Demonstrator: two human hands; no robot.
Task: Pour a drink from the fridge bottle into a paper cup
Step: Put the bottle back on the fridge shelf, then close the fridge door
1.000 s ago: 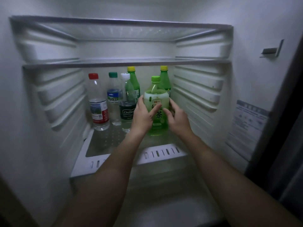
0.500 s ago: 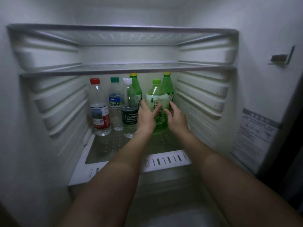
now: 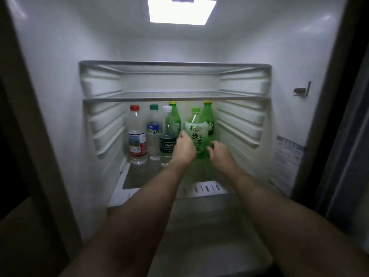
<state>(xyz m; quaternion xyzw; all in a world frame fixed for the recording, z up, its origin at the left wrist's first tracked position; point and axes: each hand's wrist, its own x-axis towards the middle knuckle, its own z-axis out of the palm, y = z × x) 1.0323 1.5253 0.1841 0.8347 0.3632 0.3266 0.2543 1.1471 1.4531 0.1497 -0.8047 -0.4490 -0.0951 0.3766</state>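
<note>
A green tea bottle (image 3: 196, 134) with a green cap and a white label stands on the fridge's lower shelf (image 3: 151, 176), in front of a green soda bottle (image 3: 208, 118). My left hand (image 3: 184, 147) grips the tea bottle's left side, its fingers curled round it. Against the bottle's lower right side lies my right hand (image 3: 219, 153), with curled fingers and the thumb touching the bottle's base. No paper cup is in view.
Left of the tea bottle stand a red-capped water bottle (image 3: 137, 136), a green-capped water bottle (image 3: 153, 132), a white-capped Cestbon bottle (image 3: 167, 136) and another green soda bottle (image 3: 174, 116). A glass shelf (image 3: 175, 95) sits just above the caps. The fridge light (image 3: 181, 11) is on.
The view has pulled back and tilted up, showing the fridge light. The tea bottle now sits deeper on the shelf. My right hand has slid lower on the bottle.
</note>
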